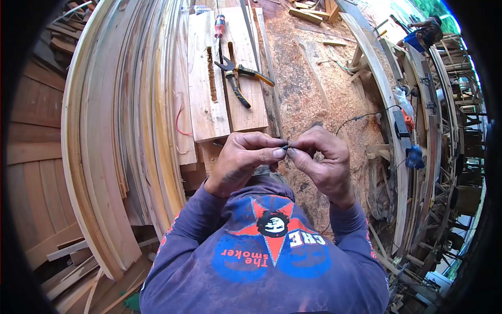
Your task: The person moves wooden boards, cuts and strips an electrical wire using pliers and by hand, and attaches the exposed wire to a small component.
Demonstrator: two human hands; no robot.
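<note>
My left hand and my right hand meet in front of my chest, fingertip to fingertip. Each is pinched closed on a tiny dark piece between them, too small to name. Beyond my hands, pliers with yellow and black handles lie with their jaws spread on two pale wooden boards. A screwdriver with a red and clear handle lies farther up the boards. Long slots are cut into both boards, and the pliers lie partly across them.
Long planks are stacked on the left, beside wooden panels. Sawdust and shavings cover the ground ahead. A blue power tool with a dark cord sits on the right. Another person is at the far right.
</note>
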